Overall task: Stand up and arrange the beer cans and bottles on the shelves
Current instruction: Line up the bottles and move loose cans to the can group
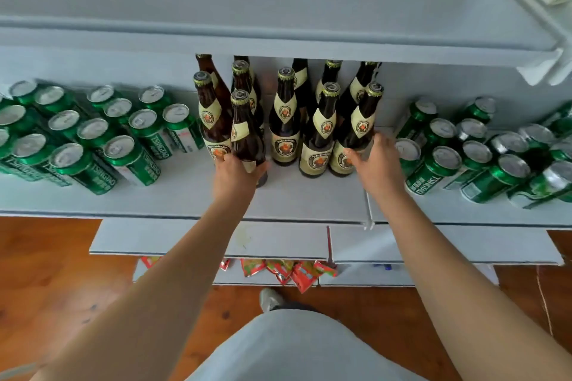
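Observation:
Several brown beer bottles with cream labels stand upright in the middle of the pale blue shelf (309, 198). My left hand (240, 172) grips the base of the front left bottle (244, 130), which stands on the shelf. My right hand (376, 159) wraps around the lower body of the front right bottle (360, 127), thumb on its label. Green beer cans (93, 139) stand in rows on the left of the bottles. More green cans (464, 158) stand in rows on the right.
An upper shelf board (278, 18) overhangs the back bottles. Lower shelf boards (278, 241) jut out below, with red snack packets (291, 272) under them. Wooden floor and my shoe (269, 298) lie beneath.

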{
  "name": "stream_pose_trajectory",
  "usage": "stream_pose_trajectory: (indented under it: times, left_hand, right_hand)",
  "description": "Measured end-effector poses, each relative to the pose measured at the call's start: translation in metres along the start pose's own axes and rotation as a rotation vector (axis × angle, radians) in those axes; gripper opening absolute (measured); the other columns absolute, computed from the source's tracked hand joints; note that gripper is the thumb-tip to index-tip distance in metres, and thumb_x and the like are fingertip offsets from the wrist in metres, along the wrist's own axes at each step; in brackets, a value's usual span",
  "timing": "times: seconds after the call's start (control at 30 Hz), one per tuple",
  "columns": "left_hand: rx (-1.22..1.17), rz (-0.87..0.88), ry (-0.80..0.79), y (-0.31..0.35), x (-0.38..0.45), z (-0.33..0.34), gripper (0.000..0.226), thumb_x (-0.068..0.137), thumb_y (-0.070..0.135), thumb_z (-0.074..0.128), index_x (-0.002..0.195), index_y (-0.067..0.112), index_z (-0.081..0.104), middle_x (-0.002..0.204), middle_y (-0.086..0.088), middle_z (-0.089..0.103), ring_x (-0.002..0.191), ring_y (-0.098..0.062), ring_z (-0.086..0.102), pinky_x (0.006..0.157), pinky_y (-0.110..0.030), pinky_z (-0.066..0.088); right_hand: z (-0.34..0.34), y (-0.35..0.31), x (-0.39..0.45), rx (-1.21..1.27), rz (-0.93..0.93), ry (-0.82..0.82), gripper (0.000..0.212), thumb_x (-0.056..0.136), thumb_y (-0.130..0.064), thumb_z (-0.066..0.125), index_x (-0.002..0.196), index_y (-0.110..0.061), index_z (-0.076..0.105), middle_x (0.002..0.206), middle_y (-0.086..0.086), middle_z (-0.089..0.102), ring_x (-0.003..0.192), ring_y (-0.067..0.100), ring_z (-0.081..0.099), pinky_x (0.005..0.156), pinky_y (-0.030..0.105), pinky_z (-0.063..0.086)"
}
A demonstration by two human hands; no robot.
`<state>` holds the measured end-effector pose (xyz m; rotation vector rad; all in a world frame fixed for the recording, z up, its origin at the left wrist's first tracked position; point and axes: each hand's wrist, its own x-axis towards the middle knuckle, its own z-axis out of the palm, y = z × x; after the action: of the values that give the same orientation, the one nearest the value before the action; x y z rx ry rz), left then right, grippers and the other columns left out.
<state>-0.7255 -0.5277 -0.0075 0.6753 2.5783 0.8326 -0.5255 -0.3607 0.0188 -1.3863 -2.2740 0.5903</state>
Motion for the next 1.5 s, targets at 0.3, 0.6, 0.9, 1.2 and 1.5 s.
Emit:
stream_pose_trajectory:
  times: [0.3,0.6,0.9,1.2,1.5]
  left_hand:
    - [-0.031,-0.069,-0.074,0.016,0.001,-0.003,0.054,0.080,0.047,0.074,0.104,0.000,0.061,0.088,-0.010,0.059,0.086,-0.030,0.058,0.066,-0.032,0.039]
    - [-0.100,0.221,-0.115,0.058,-0.123,0.033,0.034,0.092,0.040,0.057,0.118,0.018,0.055,0.107,-0.002,0.065,0.091,-0.019,0.062,0.073,-0.031,0.049]
    - [-0.320,0.801,-0.358,0.193,-0.236,0.096,0.047,0.094,0.042,0.055,0.137,0.025,0.048,0.129,-0.002,0.052,0.118,-0.021,0.052,0.095,-0.033,0.046]
    - [-0.325,0.948,-0.447,0.299,-0.330,0.189,0.051,0.094,0.049,0.053,0.141,0.031,0.042,0.133,0.006,0.049,0.120,-0.011,0.049,0.096,-0.026,0.042]
    - [-0.339,0.833,-0.486,0.428,-0.375,0.302,0.053,0.093,0.046,0.057,0.142,0.032,0.041,0.134,0.004,0.049,0.120,-0.010,0.051,0.099,-0.035,0.048]
  right_hand:
    - [0.006,-0.020,0.012,0.059,0.148,-0.087,0.040,0.090,-0.036,0.066,0.103,0.002,0.061,0.099,0.016,0.067,0.092,0.032,0.063,0.066,0.027,0.033]
    - [-0.073,-0.015,-0.046,0.271,-0.006,0.181,0.061,0.095,-0.043,0.056,0.143,-0.008,0.042,0.139,0.011,0.053,0.114,0.019,0.062,0.094,0.033,0.051]
    - [-0.218,0.070,-0.107,0.130,0.151,0.438,0.068,0.096,-0.052,0.047,0.151,-0.016,0.029,0.154,0.006,0.034,0.141,0.018,0.032,0.114,0.032,0.029]
    - [-0.332,0.207,-0.133,0.258,0.220,0.631,0.069,0.095,-0.057,0.044,0.152,-0.023,0.026,0.157,-0.002,0.029,0.144,0.013,0.026,0.115,0.030,0.023]
    - [-0.432,0.357,-0.094,0.319,0.248,0.586,0.068,0.094,-0.051,0.049,0.150,-0.018,0.028,0.153,0.001,0.037,0.140,0.015,0.035,0.112,0.026,0.029]
